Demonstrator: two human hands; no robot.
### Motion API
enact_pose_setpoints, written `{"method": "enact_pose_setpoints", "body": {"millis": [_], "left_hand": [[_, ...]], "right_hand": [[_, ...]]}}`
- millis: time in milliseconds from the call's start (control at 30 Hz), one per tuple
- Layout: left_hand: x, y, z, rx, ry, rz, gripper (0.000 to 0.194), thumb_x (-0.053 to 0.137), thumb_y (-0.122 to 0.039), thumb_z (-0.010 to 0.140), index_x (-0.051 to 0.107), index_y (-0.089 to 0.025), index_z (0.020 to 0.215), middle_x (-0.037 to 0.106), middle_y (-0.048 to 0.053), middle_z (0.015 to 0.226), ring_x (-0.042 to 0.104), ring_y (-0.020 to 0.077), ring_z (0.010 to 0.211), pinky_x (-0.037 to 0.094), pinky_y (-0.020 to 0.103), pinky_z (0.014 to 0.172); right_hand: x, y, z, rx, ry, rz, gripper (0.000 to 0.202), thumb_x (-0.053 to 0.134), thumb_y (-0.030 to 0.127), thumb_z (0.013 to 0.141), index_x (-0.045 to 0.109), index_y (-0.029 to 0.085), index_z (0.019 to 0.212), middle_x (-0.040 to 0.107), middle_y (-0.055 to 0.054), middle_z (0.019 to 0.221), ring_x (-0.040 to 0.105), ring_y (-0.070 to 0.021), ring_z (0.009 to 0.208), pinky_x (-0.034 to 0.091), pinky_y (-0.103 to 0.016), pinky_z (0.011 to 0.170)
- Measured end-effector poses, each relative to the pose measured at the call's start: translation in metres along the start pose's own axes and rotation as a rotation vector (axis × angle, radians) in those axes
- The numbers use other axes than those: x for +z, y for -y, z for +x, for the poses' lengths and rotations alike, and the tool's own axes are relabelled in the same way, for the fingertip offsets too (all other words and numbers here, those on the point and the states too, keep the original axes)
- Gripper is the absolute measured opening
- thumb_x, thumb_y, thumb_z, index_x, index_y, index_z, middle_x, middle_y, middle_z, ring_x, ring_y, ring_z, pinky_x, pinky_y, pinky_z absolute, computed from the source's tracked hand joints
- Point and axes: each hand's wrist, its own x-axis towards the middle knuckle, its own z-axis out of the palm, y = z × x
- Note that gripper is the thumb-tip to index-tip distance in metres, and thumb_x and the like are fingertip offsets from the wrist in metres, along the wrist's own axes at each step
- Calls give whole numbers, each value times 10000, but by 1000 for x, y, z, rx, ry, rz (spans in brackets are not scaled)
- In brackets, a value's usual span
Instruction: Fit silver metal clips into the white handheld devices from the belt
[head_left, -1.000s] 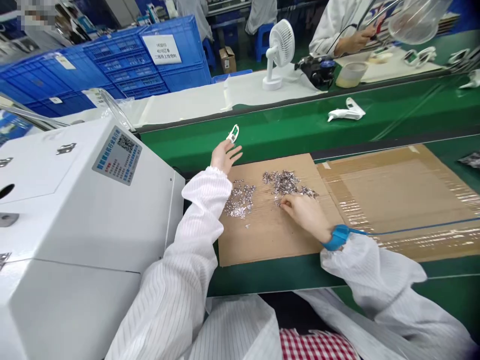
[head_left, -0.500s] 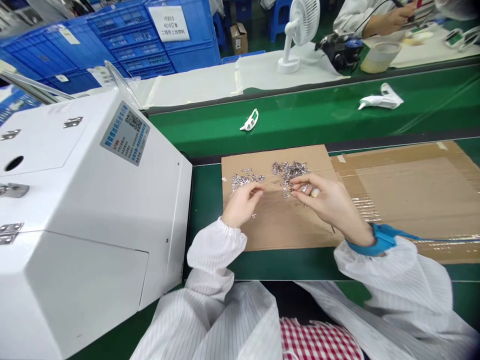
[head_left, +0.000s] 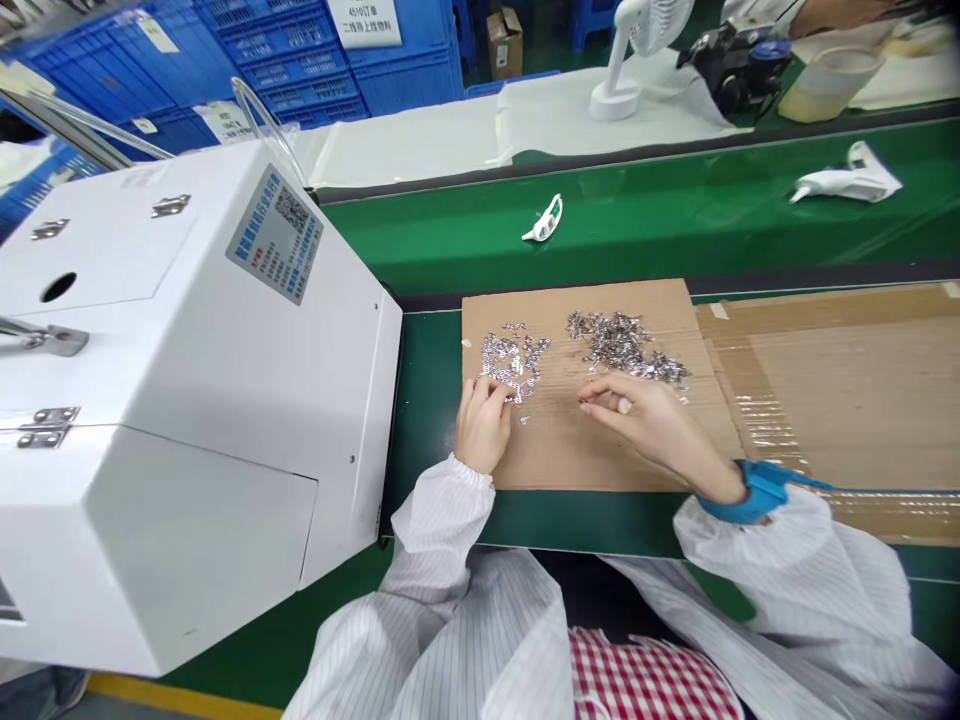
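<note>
Small silvery metal pieces: two loose heaps, left heap [head_left: 516, 358] and denser right heap [head_left: 619, 342], both on flat brown cardboard sheet [head_left: 555, 460]. Bare left hand [head_left: 482, 425] at left heap's near edge, fingers bunched; hold cannot be told. Bare right hand [head_left: 646, 415] beside right heap, thumb and fingertips narrowly spaced; contents unclear. Beyond: curved white plastic part [head_left: 545, 220].

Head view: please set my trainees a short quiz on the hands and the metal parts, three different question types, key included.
1. True or false: a blue wrist strap is on the right wrist.
2. Which hand is nearer the left pile of small metal parts?
3. Fill the gap: that pile and the right pile both lie on ____.

Key: 1. True. 2. The left hand. 3. Cardboard.
</note>
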Motion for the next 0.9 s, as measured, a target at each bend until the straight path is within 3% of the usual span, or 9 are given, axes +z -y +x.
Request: {"method": "enact_pose_setpoints", "body": {"millis": [67,167,300,633,900], "left_hand": [[-5,0,-3,72,33,-17,206,531,-105,920,709,-205,940,605,88,967,509,253,1003,485,405,881],[-11,5,-4,186,174,-38,191,564,-130,918,729,-221,948,606,81,973,504,250,1030,486,396,886],[-12,14,2,256,270,-29,152,601,-184,914,739,-231,955,625,79,985,510,250,1028,481,392,888],[-3,16,6,489,148,111,206,522,-254,981,714,-190,947,659,64,920,555,187,882,468,306,773],[1,16,5,568,204,204,259,418,-209,1022,663,-187,942,677,52,950,580,164,882,465,295,793]], "right_hand": [[1,-1,-1,-14,19,-2,109,611,285,865,705,235,889,759,-33,936,675,-197,730,504,-332,678],[3,0,-1,-27,40,-11,117,606,290,874,707,237,900,761,-32,929,670,-193,712,501,-330,663],[6,3,1,-58,53,3,98,620,273,873,705,228,891,754,-32,884,665,-186,702,492,-322,657],[8,-4,-1,-27,87,-75,115,602,263,888,702,218,924,755,-26,949,683,-187,788,495,-307,710],[5,-27,4,26,89,-385,180,586,249,902,704,210,1033,688,-75,1108,670,-230,906,486,-331,726]]}}
